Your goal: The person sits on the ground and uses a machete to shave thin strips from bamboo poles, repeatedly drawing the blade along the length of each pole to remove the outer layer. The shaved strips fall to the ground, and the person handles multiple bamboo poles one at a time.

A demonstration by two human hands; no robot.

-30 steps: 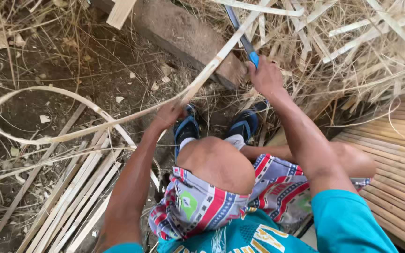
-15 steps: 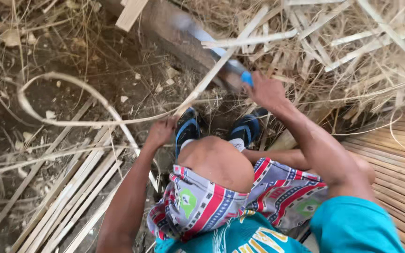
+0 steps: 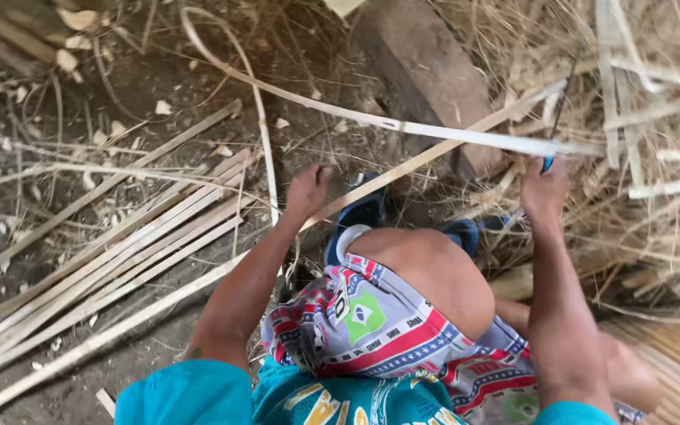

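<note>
Dirt ground [image 3: 159,71] littered with dry straw and shavings; left hand [image 3: 307,189] pinches a long bamboo strip [image 3: 419,161] running diagonally up-right, where right hand [image 3: 543,189] is fisted on a blue-handled knife [image 3: 551,134], blade up against the strip. A second pale strip [image 3: 466,138] crosses above both hands, looping back over the dirt. Split bamboo slats [image 3: 112,252] lie stacked left of the forearm, wooden block [image 3: 426,71] just behind, blue sandals [image 3: 364,212] below the strip.

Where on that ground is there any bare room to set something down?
A bare dirt patch lies upper middle, between the curling strip and the wooden block. The split strips fill the left, and a straw tangle crowds the right.
</note>
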